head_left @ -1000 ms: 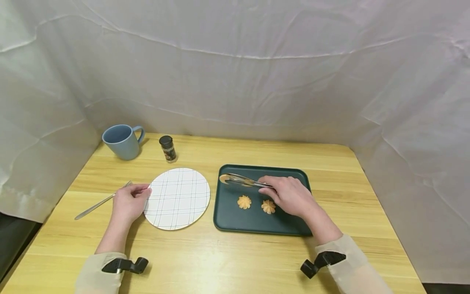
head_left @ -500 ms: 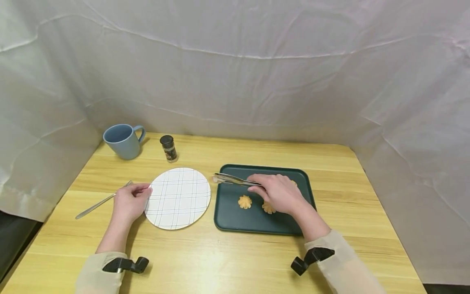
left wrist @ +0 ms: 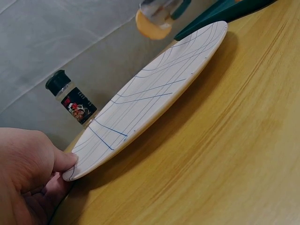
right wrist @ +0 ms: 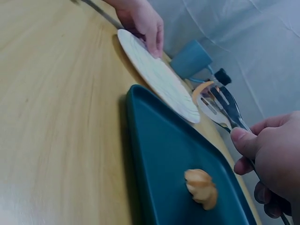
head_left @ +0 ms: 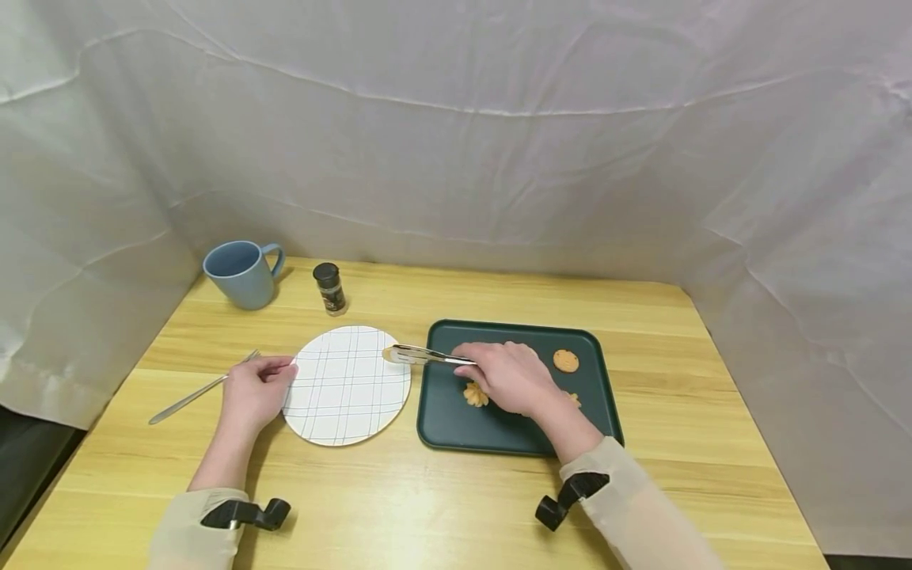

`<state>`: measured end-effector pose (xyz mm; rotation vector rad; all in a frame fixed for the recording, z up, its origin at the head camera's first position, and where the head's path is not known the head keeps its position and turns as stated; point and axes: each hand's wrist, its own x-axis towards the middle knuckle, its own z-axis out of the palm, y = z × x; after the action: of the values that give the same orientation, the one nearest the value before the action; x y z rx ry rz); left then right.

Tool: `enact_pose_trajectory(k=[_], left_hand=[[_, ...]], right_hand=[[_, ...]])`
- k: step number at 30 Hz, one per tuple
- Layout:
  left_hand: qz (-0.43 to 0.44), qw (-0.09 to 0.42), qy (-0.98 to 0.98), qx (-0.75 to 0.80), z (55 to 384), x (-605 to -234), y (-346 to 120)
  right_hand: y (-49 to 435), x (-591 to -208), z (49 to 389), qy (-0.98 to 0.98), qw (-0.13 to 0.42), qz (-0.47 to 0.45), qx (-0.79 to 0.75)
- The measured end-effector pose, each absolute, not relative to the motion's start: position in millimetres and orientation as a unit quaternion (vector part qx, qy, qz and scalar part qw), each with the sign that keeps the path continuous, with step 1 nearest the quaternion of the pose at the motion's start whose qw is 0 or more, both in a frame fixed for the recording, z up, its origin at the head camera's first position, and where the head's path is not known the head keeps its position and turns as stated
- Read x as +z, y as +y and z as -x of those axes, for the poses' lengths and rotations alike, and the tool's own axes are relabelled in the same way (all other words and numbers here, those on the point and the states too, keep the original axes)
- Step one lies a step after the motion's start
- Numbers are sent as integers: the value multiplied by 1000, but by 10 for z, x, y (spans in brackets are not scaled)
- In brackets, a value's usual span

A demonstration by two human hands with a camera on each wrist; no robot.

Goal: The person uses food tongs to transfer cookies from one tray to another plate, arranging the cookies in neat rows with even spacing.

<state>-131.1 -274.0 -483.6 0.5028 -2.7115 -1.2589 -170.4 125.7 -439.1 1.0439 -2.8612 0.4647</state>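
Observation:
My left hand (head_left: pixel 255 393) pinches the left rim of a round white plate (head_left: pixel 345 388) with thin crossing blue lines, thumb on top. In my right hand (head_left: pixel 507 378) are metal tongs (head_left: pixel 426 355), pointing left. Between the tongs' tips is a round golden cookie (left wrist: pixel 151 27), above the plate's right edge and apart from it. Below the right hand lies the dark green tray (head_left: pixel 456 431). It bears a round cookie (head_left: pixel 566 361), a star-shaped cookie (head_left: pixel 475 394) and another cookie (head_left: pixel 574 399) mostly hidden behind my right hand and wrist.
A blue mug (head_left: pixel 244 277) and a black-capped spice jar (head_left: pixel 330 290) stand at the back left. A fork (head_left: pixel 188 400) lies left of the plate, partly behind my left hand. Pale cloth (head_left: pixel 456 174) hangs along the table's back and sides.
My right hand has moved left with the tongs and the cookie, from over the tray to the plate's edge. The round cookie on the tray has come into view. The left hand stays on the plate.

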Motion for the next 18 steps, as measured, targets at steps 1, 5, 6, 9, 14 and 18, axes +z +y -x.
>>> enact_pose_trajectory(k=[1,5,6,9,14,18], left_hand=[[-166,54,-893,-415,1311,-4834,-2738],[-167,52,-894,-412,1313,-4838,-2732],[-168,51,-894,-411,1312,-4836,-2730],[-168,53,-895,-410,1311,-4839,-2729],[-169,54,-895,-410,1309,-4837,-2732],[-169,55,-894,-412,1309,-4829,-2725]], right_hand=[[1236,-4409,1714,-929,31,-338,148],[1176,-4482,1751,-931,32,-336,140],[1168,-4499,1759,-931,35,-337,137],[1145,-4536,1767,-933,40,-336,124],[1110,-4560,1757,-935,45,-333,112],[1091,-4543,1739,-935,52,-335,102]])
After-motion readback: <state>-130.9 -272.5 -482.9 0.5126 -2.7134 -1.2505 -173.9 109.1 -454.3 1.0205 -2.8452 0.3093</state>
